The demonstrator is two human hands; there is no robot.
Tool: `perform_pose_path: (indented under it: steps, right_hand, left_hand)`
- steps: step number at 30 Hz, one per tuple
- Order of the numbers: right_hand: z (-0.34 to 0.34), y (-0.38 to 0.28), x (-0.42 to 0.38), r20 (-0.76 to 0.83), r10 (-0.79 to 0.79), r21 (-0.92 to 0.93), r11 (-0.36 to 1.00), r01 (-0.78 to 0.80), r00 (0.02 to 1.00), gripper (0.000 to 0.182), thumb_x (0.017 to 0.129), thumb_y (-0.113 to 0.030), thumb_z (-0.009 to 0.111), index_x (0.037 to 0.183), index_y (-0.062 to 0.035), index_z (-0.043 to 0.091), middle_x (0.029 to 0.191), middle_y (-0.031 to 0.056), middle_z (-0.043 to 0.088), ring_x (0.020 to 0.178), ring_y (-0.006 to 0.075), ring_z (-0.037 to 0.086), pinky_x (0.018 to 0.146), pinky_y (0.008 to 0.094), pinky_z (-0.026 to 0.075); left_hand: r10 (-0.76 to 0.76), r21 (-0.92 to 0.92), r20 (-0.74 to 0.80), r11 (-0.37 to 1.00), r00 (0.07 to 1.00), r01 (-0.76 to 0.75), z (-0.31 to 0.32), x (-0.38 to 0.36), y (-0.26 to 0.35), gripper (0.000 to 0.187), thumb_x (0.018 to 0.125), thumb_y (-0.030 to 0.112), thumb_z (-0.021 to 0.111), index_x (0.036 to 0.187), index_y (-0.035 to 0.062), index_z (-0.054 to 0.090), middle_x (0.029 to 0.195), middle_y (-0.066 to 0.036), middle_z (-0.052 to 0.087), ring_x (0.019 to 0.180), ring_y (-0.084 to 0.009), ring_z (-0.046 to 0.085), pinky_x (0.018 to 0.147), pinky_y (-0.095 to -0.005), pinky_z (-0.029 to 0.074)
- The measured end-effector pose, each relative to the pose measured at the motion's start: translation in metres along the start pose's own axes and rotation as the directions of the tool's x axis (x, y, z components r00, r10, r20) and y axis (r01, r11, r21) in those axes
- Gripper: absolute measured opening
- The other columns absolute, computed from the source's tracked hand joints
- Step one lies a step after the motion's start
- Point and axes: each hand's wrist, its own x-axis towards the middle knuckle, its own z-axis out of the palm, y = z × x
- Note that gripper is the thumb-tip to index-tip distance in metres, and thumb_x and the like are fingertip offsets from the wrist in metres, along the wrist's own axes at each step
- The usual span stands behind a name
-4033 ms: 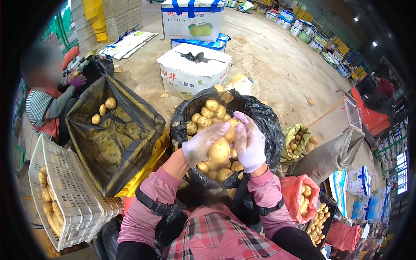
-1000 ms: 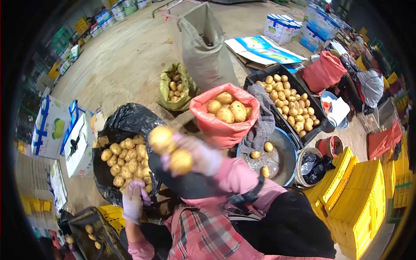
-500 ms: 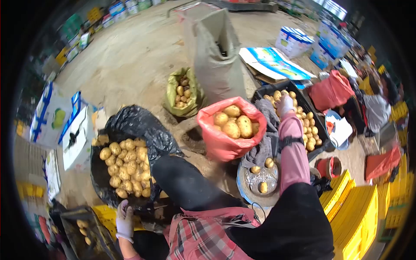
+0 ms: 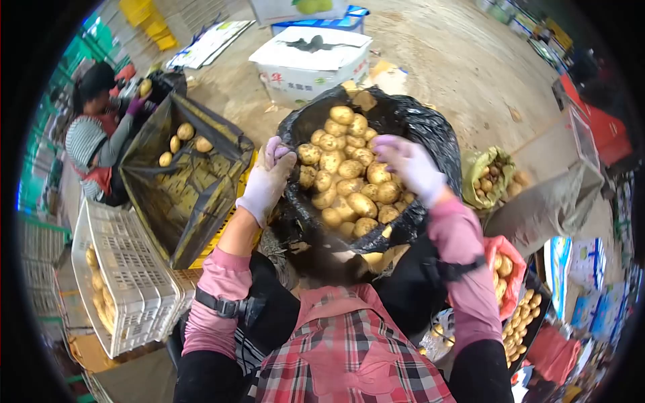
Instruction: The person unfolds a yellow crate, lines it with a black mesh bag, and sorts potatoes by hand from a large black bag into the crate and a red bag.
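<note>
My left hand, in a white glove with purple fingertips, is at the left edge of a black plastic bag. Its fingers are loosely bent and slightly apart, with nothing visible in them. The bag lies open in front of me, full of soil-marked yellow potatoes. Over the right side of the pile, my right hand, gloved alike, has its fingers spread above the potatoes and holds nothing that I can see.
A dark-lined crate with several potatoes stands at left, beside a white crate. A co-worker holds a potato at far left. A white box is ahead. A green sack and red bag are at right.
The view has swung left, so the black bag is now central. My right hand has left the potatoes in the black crate and is over the bag; my left hand has risen to the bag's edge.
</note>
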Motion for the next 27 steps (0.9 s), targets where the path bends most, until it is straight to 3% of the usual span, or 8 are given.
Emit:
perform_pose_path:
  steps: [3, 6, 7, 12, 14, 21, 25, 27]
  right_hand:
    - [0.059, 0.104, 0.097, 0.104, 0.277, -0.322, 0.918, -0.231, 0.955, 0.051, 0.088, -0.034, 0.065, 0.125, 0.0009, 0.061, 0.112, 0.0168, 0.068, 0.1, 0.0216, 0.063, 0.09, 0.0303, 0.048]
    - [0.117, 0.182, 0.139, -0.166, 0.348, -0.577, 0.725, -0.377, 0.923, 0.07, 0.086, -0.045, 0.06, 0.133, 0.0071, 0.052, 0.129, 0.0293, 0.059, 0.124, 0.0405, 0.055, 0.105, 0.0391, 0.043]
    - [0.138, 0.211, 0.142, -0.275, 0.246, -0.583, 0.726, -0.365, 0.929, 0.062, 0.087, -0.039, 0.063, 0.129, 0.007, 0.055, 0.114, 0.0295, 0.065, 0.104, 0.0379, 0.065, 0.092, 0.0381, 0.05]
    - [0.174, 0.225, 0.15, -0.189, 0.684, 0.163, 0.729, -0.665, 0.704, 0.02, 0.095, -0.021, 0.057, 0.109, -0.0077, 0.059, 0.076, 0.0098, 0.062, 0.075, 0.0199, 0.062, 0.065, 0.0379, 0.051]
    - [0.151, 0.219, 0.148, -0.007, 0.699, 0.469, 0.634, -0.616, 0.715, 0.02, 0.097, -0.019, 0.059, 0.116, -0.0146, 0.059, 0.098, 0.0031, 0.064, 0.083, 0.0166, 0.062, 0.066, 0.0364, 0.054]
    - [0.131, 0.008, 0.047, 0.314, 0.016, 0.754, 0.603, -0.259, 0.949, 0.061, 0.09, -0.006, 0.067, 0.144, -0.0077, 0.039, 0.129, 0.0137, 0.057, 0.109, 0.027, 0.064, 0.09, 0.044, 0.057]
    - [0.151, -0.045, -0.003, 0.049, -0.17, 0.435, 0.891, 0.132, 0.984, 0.081, 0.072, 0.012, 0.074, 0.144, 0.0013, 0.037, 0.134, 0.0139, 0.054, 0.12, 0.0199, 0.055, 0.102, 0.0326, 0.048]
    - [0.153, -0.049, -0.021, 0.067, -0.349, 0.212, 0.921, 0.328, 0.935, 0.085, 0.073, 0.011, 0.072, 0.147, 0.0012, 0.034, 0.139, 0.0153, 0.05, 0.126, 0.0219, 0.052, 0.108, 0.0334, 0.042]
  left_hand:
    - [-0.06, -0.298, -0.072, 0.954, 0.996, 0.036, -0.015, -0.012, 0.026, 0.056, 0.097, 0.014, 0.062, 0.145, 0.0029, 0.035, 0.116, -0.004, 0.055, 0.097, -0.0095, 0.053, 0.083, -0.0212, 0.044]
    - [-0.097, -0.335, -0.071, 0.94, 0.993, 0.068, -0.039, -0.019, 0.031, 0.054, 0.098, 0.014, 0.061, 0.143, -0.0007, 0.036, 0.119, -0.006, 0.056, 0.099, -0.0088, 0.054, 0.084, -0.0207, 0.044]
    - [-0.126, -0.298, -0.075, 0.949, 0.989, 0.098, -0.046, -0.021, 0.032, 0.053, 0.099, 0.019, 0.058, 0.144, 0.0002, 0.037, 0.123, -0.007, 0.056, 0.106, -0.0105, 0.052, 0.091, -0.0228, 0.041]
    - [-0.19, -0.165, -0.097, 0.971, 0.977, 0.173, -0.074, -0.022, 0.03, 0.049, 0.101, 0.026, 0.052, 0.143, 0.0021, 0.042, 0.13, -0.006, 0.058, 0.12, -0.0122, 0.049, 0.102, -0.0274, 0.035]
    - [-0.218, -0.219, -0.088, 0.956, 0.972, 0.195, -0.077, -0.023, 0.03, 0.048, 0.102, 0.026, 0.052, 0.142, 0.0017, 0.042, 0.131, -0.006, 0.057, 0.12, -0.0123, 0.049, 0.103, -0.0275, 0.035]
    - [-0.229, -0.279, -0.032, 0.937, 0.973, 0.212, -0.048, -0.04, 0.035, 0.047, 0.102, 0.031, 0.053, 0.142, 0.0075, 0.045, 0.132, -0.003, 0.055, 0.123, -0.0135, 0.049, 0.105, -0.0316, 0.035]
    - [-0.436, -0.022, 0.372, 0.879, 0.82, 0.477, -0.038, -0.043, 0.028, 0.054, 0.103, 0.052, 0.042, 0.131, 0.0069, 0.052, 0.117, -0.009, 0.063, 0.096, -0.0166, 0.066, 0.075, -0.0302, 0.057]
    - [-0.228, -0.305, 0.652, 0.794, 0.723, 0.526, -0.037, -0.052, 0.018, 0.057, 0.103, 0.053, 0.039, 0.135, 0.0057, 0.049, 0.115, -0.012, 0.065, 0.09, -0.0201, 0.069, 0.069, -0.0314, 0.06]
